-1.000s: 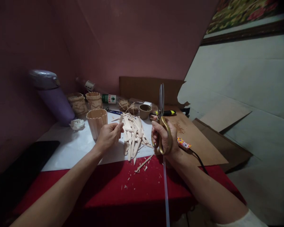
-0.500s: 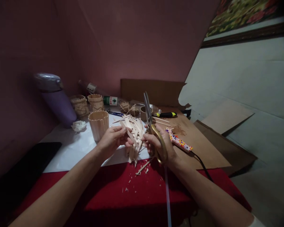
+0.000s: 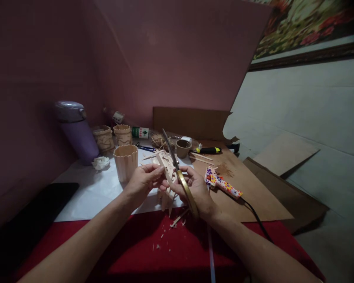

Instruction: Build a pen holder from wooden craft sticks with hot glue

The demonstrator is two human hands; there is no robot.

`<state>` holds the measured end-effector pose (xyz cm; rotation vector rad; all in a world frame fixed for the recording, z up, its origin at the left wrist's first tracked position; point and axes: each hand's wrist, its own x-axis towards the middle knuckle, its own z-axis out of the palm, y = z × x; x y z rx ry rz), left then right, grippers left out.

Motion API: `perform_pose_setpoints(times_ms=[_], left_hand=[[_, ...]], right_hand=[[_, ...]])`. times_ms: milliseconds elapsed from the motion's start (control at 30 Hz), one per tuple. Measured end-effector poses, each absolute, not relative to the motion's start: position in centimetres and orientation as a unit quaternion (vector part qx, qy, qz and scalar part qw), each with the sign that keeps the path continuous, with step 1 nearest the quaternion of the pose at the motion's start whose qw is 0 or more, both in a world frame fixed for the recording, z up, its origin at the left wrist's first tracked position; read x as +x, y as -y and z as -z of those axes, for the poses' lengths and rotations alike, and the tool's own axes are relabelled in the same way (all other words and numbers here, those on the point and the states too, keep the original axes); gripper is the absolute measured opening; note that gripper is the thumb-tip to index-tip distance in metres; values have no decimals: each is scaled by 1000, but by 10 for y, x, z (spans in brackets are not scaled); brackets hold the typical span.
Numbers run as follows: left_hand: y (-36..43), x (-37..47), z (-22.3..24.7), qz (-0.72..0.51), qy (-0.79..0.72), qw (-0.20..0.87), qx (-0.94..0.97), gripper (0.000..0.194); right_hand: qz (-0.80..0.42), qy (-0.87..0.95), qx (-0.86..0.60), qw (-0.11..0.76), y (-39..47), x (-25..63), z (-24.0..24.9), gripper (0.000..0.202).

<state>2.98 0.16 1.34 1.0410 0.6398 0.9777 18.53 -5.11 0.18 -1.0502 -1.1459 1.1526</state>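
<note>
My left hand (image 3: 146,180) is closed, pinching a flat wooden craft stick (image 3: 166,171) between thumb and fingers. In my right hand (image 3: 196,192) is a pair of scissors (image 3: 183,184) with gold-coloured handles, its blades pointing up and away to the left. The right fingertips lie close to the stick's near end; whether they touch it I cannot tell. Beneath both hands spreads a pile of wooden sticks and offcuts (image 3: 165,199). Just left of my left hand stands a cup made of wooden sticks (image 3: 125,161).
A patterned glue gun (image 3: 224,184) with a black cord lies on brown cardboard (image 3: 262,204) at right. Behind are a small pot (image 3: 183,148), twine (image 3: 162,141), a yellow-black tool (image 3: 208,150), two decorated cups (image 3: 122,133) and a purple bottle (image 3: 79,135). Red cloth (image 3: 129,243) covers the front.
My right hand has moved left with the scissors, whose blades now tilt left, close to the craft stick. The left hand still holds the stick. The view has shifted slightly.
</note>
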Motion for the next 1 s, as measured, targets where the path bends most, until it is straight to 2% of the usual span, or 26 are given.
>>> perform_pose_setpoints(times_ms=[267,500,700,1000], left_hand=[[-2,32,-18,-462,-298,698,459,33],[-3,28,-22,-483,-322,665,470,32],[-2,30,-17,-460,-356,657,480,28],[-4,33,-10,-447,-390,601,535,20]], right_hand=[[-523,479,-426,562,49,185,4,51],[-590,483,-384,521,48,188,6,69],[-586,456,-389,546,50,191,-1,71],[-668,371,-342,547,45,193,6,69]])
